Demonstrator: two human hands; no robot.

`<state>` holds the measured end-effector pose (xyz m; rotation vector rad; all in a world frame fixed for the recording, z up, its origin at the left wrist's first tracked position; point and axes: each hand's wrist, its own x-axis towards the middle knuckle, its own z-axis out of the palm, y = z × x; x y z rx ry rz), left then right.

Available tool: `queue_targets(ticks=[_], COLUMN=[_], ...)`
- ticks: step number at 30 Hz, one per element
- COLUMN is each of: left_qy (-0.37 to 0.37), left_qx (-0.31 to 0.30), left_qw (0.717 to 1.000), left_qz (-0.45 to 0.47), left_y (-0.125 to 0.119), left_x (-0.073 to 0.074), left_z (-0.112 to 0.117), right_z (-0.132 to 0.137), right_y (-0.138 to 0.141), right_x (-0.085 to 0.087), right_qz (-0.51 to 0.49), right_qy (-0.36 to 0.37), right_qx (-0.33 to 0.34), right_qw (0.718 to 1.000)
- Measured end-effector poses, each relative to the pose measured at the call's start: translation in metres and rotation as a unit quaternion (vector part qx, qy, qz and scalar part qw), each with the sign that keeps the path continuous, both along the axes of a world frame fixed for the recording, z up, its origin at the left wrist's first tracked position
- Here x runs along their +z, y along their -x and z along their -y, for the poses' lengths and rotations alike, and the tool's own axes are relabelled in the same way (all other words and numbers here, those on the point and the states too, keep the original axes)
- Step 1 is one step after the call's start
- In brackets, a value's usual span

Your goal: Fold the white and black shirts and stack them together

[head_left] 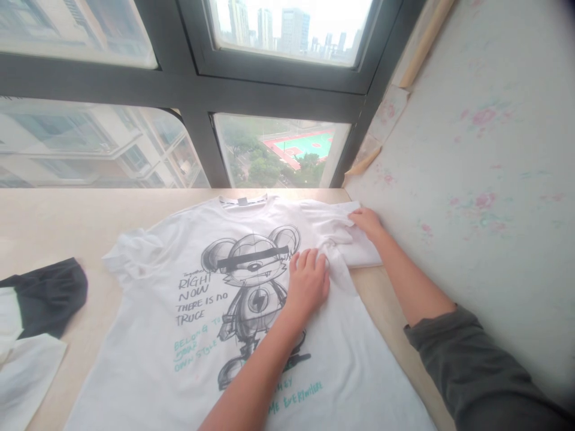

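Observation:
A white T-shirt (pixel 153 347) with a printed bear figure and lettering lies spread front side up, its neckline toward the window. My left hand (pixel 309 281) rests on the shirt's chest beside the bear's head, palm down with fingers stretched out. At the sleeve on the right, my right hand (pixel 366 222) pinches the edge of the white cloth between thumb and fingers. The fabric near that sleeve is wrinkled and bunched. On the left, the other sleeve (pixel 137 251) lies crumpled.
Dark and white folded cloth (pixel 58 293) lies at the left on the pale tabletop (pixel 90 224). A dark-framed window (pixel 278 96) rises behind the far edge. Close along the right side stands a floral-papered wall (pixel 494 179), its paper peeling near the window.

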<state>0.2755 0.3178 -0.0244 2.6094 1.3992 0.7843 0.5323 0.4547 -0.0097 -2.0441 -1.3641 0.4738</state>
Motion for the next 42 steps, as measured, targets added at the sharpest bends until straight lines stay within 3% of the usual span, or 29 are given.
queue_targets(ticks=[6,9,11,13,15,18,19,21,23,25,28,31,36,42], left_qy=[0.007,0.025,0.063,0.121,0.170,0.203,0.213,0.231,0.247,0.261,0.271,0.266,0.230,0.277], left_qx=[0.000,-0.011,-0.018,-0.006,0.031,0.111,0.137,0.179,0.205,0.211,0.182,0.148,0.154,0.102], left_qw=[1.000,0.999,0.990,0.962,0.924,0.895,0.889,0.883,0.884,0.893,0.916,0.938,0.958,0.955], left_qz=[0.008,0.046,0.124,0.244,0.342,0.382,0.382,0.368,0.338,0.300,0.234,0.166,0.076,-0.018], left_y=[-0.001,-0.001,0.001,0.007,0.018,0.045,0.056,0.076,0.090,0.094,0.078,0.048,0.006,-0.014], left_x=[0.001,0.004,0.006,0.007,0.008,0.008,0.008,0.009,0.012,0.018,0.029,0.040,0.054,0.056], left_z=[0.000,0.000,-0.001,-0.005,-0.013,-0.036,-0.045,-0.065,-0.085,-0.104,-0.134,-0.166,-0.218,-0.264], right_z=[-0.024,-0.035,-0.035,-0.026,-0.007,0.026,0.034,0.047,0.054,0.063,0.080,0.094,0.094,0.087], right_y=[0.011,0.024,0.043,0.070,0.099,0.125,0.126,0.118,0.101,0.084,0.071,0.072,0.081,0.079], right_x=[0.025,0.047,0.067,0.089,0.108,0.121,0.119,0.110,0.095,0.076,0.050,0.027,0.004,0.000], right_qz=[0.055,0.072,0.090,0.100,0.082,0.007,-0.010,-0.014,0.005,0.016,0.018,0.035,0.057,0.059], right_qy=[-0.005,-0.024,-0.070,-0.138,-0.173,-0.120,-0.109,-0.112,-0.106,-0.077,-0.073,-0.116,-0.157,-0.196], right_qx=[-0.030,-0.022,0.006,0.060,0.161,0.333,0.347,0.296,0.238,0.246,0.311,0.332,0.269,0.207], right_qw=[0.998,0.997,0.994,0.984,0.968,0.935,0.931,0.948,0.965,0.966,0.947,0.935,0.949,0.956])
